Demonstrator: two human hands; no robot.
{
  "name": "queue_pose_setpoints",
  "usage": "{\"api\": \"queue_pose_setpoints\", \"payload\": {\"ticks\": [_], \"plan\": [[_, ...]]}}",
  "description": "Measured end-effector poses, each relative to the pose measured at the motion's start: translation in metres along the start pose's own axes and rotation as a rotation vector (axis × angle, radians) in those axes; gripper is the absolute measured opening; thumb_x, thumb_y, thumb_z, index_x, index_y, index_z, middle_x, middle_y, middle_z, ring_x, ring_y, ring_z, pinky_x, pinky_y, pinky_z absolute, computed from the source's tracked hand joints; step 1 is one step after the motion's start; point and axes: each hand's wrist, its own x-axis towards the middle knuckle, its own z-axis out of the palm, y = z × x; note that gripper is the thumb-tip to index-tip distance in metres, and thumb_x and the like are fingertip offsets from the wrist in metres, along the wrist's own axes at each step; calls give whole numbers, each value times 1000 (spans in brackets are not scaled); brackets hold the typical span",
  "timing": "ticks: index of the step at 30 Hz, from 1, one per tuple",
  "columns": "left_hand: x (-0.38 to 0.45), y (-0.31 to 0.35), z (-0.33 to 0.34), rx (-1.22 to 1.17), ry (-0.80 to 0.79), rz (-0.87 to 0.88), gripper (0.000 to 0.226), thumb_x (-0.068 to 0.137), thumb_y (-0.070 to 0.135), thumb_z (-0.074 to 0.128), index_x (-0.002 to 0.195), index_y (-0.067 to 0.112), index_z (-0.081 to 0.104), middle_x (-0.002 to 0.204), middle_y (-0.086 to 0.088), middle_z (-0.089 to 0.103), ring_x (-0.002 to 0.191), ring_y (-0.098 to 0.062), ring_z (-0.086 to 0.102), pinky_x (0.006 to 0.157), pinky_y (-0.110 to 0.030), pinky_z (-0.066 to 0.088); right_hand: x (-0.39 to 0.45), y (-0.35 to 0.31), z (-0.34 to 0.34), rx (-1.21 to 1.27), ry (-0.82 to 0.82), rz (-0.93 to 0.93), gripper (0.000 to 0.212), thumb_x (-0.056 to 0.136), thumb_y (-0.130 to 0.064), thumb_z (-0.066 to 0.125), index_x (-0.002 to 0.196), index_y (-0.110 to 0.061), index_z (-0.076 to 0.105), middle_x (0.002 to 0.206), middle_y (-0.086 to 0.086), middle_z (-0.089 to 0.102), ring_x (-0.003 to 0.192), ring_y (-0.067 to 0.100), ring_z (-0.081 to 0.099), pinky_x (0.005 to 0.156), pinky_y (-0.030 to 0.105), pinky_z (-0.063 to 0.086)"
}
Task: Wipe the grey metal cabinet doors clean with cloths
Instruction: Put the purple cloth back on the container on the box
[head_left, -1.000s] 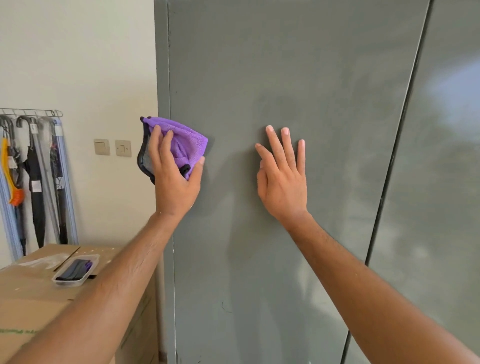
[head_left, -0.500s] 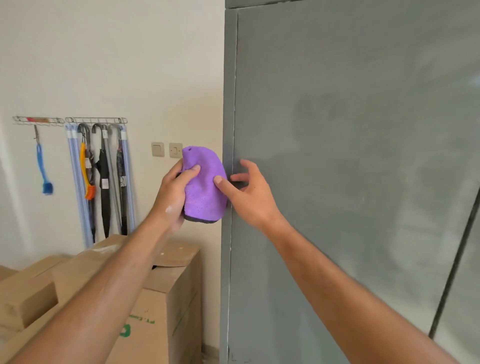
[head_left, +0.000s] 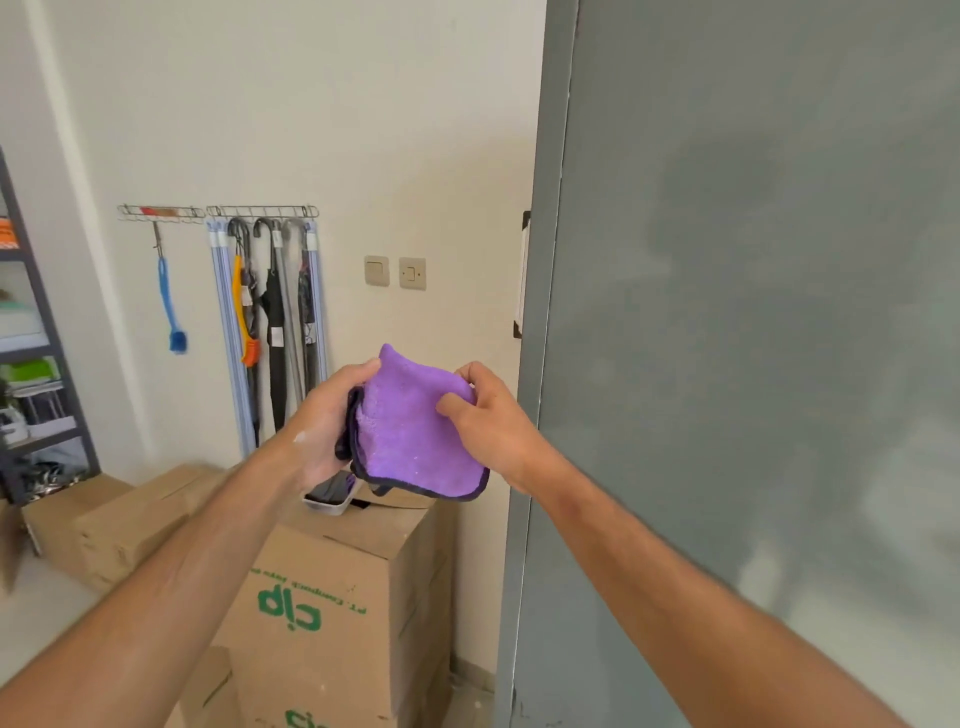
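Note:
A purple cloth (head_left: 410, 441) with a dark edge hangs folded between both my hands, in the air left of the cabinet. My left hand (head_left: 330, 421) grips its left side with curled fingers. My right hand (head_left: 485, 415) pinches its upper right corner, thumb on the front. The grey metal cabinet door (head_left: 753, 338) fills the right half of the view; its left edge runs down just right of my right hand. Neither hand touches the door.
Stacked cardboard boxes (head_left: 332, 597) stand below the cloth, with a small clear tray (head_left: 332, 493) on top. Umbrellas (head_left: 275, 322) and a blue brush (head_left: 171, 306) hang on wall hooks. Two wall switches (head_left: 396, 272) sit beside them. A metal shelf (head_left: 31, 338) stands at far left.
The left hand lifted the cloth off the door and moved left; the right hand left the door and took hold of the cloth. The view swung left and the cloth opened out.

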Motion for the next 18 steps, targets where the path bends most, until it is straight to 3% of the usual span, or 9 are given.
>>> {"api": "queue_pose_setpoints", "payload": {"ticks": [1,3,5,7,8,10,12,15,18], "plan": [[7,-4,-6,20,31,-9,28,91,34,60,109,16,70,100,-10,68,86,-23,68,79,-37,47,7,5,5,25,10,15,5,101,-12,50,98,-16,48,87,-3,49,73,14,45,56,22,36],[21,-10,-23,121,60,6,45,75,17,59,120,20,67,100,-9,61,85,-24,61,72,-35,47,22,16,14,85,39,50,5,101,-12,49,99,-16,48,90,0,51,73,15,45,56,23,36],[30,-10,-44,307,108,6,66,82,1,56,138,34,56,106,-10,59,92,-27,61,73,-36,55,37,27,25,125,53,73,9,98,-11,54,97,-18,48,89,1,53,72,16,46,54,24,36],[37,-8,-69,490,101,-22,80,87,-7,57,143,49,48,115,-11,60,100,-27,62,78,-37,58,54,39,37,102,45,71,18,92,-5,58,98,-19,50,91,3,58,73,17,51,56,25,40],[41,-8,-82,590,77,-39,75,87,-6,60,138,48,55,113,-8,64,101,-25,63,77,-35,57,62,45,44,77,38,71,24,90,-1,60,102,-20,52,95,4,61,75,18,55,59,26,44],[47,-10,-106,793,32,-64,41,84,0,68,105,34,77,94,0,71,91,-21,67,73,-31,54,78,55,58,1,13,97,37,87,1,62,115,-22,56,105,3,63,88,19,63,66,27,50],[49,-16,-127,944,44,-101,11,78,12,81,85,20,80,81,-5,71,81,-28,69,70,-37,55,92,64,72,-143,1,121,31,86,0,60,113,-16,65,105,2,65,94,21,65,69,26,52],[48,-21,-152,1049,123,-122,45,59,39,96,88,11,75,94,-14,70,88,-33,71,80,-47,59,105,78,93,-270,1,119,14,86,-4,57,85,-16,66,87,2,66,80,22,63,57,26,46],[51,-24,-177,929,110,-121,67,49,47,99,91,3,70,91,-11,72,86,-30,72,75,-39,56,117,89,107,-259,2,114,11,87,-7,58,85,-18,60,83,1,65,74,20,61,59,27,47]]}}
